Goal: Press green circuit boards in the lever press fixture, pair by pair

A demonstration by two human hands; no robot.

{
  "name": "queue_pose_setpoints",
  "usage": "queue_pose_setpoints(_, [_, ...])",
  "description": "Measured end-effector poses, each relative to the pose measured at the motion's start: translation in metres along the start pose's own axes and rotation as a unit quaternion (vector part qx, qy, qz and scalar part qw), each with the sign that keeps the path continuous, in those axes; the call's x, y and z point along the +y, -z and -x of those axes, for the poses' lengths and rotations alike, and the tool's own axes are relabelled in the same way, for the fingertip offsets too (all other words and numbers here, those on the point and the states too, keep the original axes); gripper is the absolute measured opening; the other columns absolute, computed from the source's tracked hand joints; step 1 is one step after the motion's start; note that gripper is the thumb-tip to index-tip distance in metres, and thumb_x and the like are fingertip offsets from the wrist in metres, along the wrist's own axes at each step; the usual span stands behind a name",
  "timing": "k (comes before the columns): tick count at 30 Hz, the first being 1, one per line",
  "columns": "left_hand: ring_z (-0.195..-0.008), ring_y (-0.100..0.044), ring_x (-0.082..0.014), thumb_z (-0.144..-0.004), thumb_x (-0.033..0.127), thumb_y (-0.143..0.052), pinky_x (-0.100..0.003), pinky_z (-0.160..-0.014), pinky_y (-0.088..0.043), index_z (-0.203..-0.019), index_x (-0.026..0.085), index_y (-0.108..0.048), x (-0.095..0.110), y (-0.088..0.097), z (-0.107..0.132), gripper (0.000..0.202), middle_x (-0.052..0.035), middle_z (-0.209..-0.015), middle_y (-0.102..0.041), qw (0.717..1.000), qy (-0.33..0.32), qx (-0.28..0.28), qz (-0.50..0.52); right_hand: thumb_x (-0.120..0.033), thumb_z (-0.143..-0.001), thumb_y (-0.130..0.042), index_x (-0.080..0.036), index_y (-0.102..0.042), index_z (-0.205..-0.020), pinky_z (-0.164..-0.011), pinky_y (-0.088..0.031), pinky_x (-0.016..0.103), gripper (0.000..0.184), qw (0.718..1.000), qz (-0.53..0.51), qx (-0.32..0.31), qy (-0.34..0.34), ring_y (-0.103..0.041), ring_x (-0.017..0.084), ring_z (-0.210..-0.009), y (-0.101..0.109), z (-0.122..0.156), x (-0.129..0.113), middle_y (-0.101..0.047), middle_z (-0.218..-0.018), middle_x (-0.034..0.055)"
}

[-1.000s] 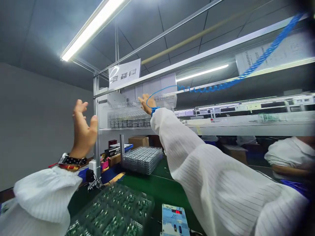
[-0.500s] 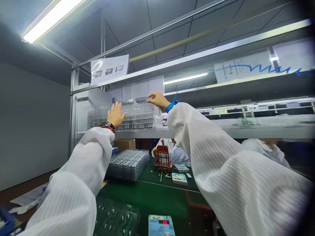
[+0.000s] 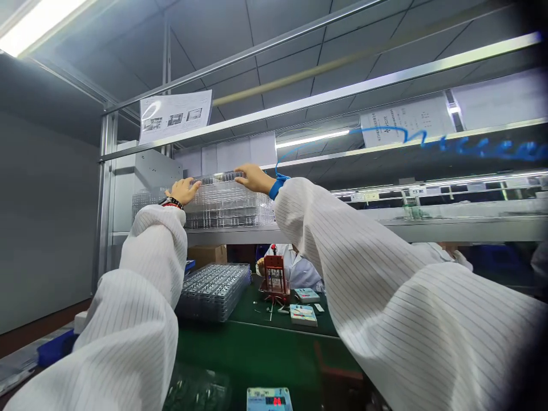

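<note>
A stack of clear plastic trays [image 3: 226, 204] stands on the metal shelf in front of me, at about head height. My left hand [image 3: 183, 191] is at the upper left edge of the stack, fingers hooked over the top and thumb along the front. At the upper right edge, my right hand [image 3: 254, 178] has its thumb and fingers bent around the rim of the top tray. The far fingertips of both hands are partly hidden. A blue wrist strap [image 3: 278, 186] with a coiled cord is on my right wrist.
Below the shelf [image 3: 299, 233], a pile of filled trays [image 3: 214, 291] stands on the green bench. Behind are a red fixture [image 3: 274, 274], light-blue boxes [image 3: 303, 314] and a co-worker's white sleeve [image 3: 303, 271]. A device with red digits [image 3: 269, 398] is at the near edge.
My left hand has gone up from the front of the tray stack to its top edge. My right hand stays at the top rim. The whole view has shifted slightly.
</note>
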State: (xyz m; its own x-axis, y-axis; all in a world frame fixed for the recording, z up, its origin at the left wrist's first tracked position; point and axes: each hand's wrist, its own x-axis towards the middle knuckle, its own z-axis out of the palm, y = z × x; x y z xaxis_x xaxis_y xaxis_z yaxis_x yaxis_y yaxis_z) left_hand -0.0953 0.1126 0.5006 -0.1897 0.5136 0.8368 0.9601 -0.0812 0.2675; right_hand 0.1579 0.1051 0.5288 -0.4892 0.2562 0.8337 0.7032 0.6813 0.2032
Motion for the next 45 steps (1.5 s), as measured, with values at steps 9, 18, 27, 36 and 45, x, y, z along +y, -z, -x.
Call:
queue_pose_setpoints(9, [-0.131,-0.034,-0.0352,-0.09,0.059,-0.03,-0.057,-0.103,-0.027,-0.127,0.022,-0.052,0.004,0.0,0.014,0.057,-0.0185,-0.137,-0.045,0.996,-0.003,0.087,-0.004,-0.026,-0.09,-0.057,-0.013,-0.061,-0.117,-0.087,-0.045,0.032,0.03,1.0,0.017,0.014,0.004,-0.059,0.019,-0.091,0.001,0.001,0.007,-0.064,-0.092,0.0075])
queue_pose_setpoints(18, [-0.129,-0.034,-0.0334,-0.092,0.059,-0.027,-0.052,-0.101,-0.031,-0.135,0.022,-0.045,0.019,-0.008,0.024,0.06,-0.0146,-0.139,-0.043,0.994,-0.066,0.082,-0.019,-0.028,-0.089,-0.058,-0.013,-0.061,-0.114,-0.087,-0.044,0.034,0.029,0.997,0.019,0.077,0.011,-0.057,0.02,-0.089,0.006,0.023,0.029,-0.061,-0.092,0.0081])
queue_pose_setpoints(27, [-0.117,-0.045,-0.0363,-0.094,0.059,-0.028,-0.049,-0.094,-0.033,-0.119,0.014,-0.056,0.026,-0.001,0.032,0.059,-0.0178,-0.121,-0.057,0.98,-0.092,0.137,-0.109,-0.029,-0.083,-0.068,-0.013,-0.064,-0.11,-0.081,-0.045,0.033,0.032,0.995,0.006,0.093,0.025,-0.055,0.018,-0.079,0.012,0.029,0.027,-0.059,-0.082,0.0046])
queue_pose_setpoints(36, [-0.124,-0.043,-0.0296,-0.096,0.053,-0.03,-0.043,-0.096,-0.039,-0.136,0.019,-0.043,0.013,0.0,0.021,0.055,-0.0135,-0.134,-0.05,0.99,-0.114,0.054,-0.064,-0.031,-0.084,-0.066,-0.012,-0.064,-0.113,-0.083,-0.045,0.037,0.035,0.995,0.023,0.094,0.024,-0.056,0.021,-0.085,0.005,0.021,0.027,-0.06,-0.089,0.0091])
queue_pose_setpoints(45, [-0.122,-0.043,-0.0337,-0.093,0.057,-0.032,-0.05,-0.095,-0.038,-0.128,0.017,-0.05,0.016,-0.005,0.025,0.057,-0.0178,-0.128,-0.052,0.988,-0.073,0.116,-0.07,-0.027,-0.087,-0.062,-0.011,-0.063,-0.115,-0.082,-0.047,0.034,0.032,0.998,0.018,0.052,0.025,-0.059,0.019,-0.083,0.003,0.014,0.028,-0.064,-0.087,0.0085])
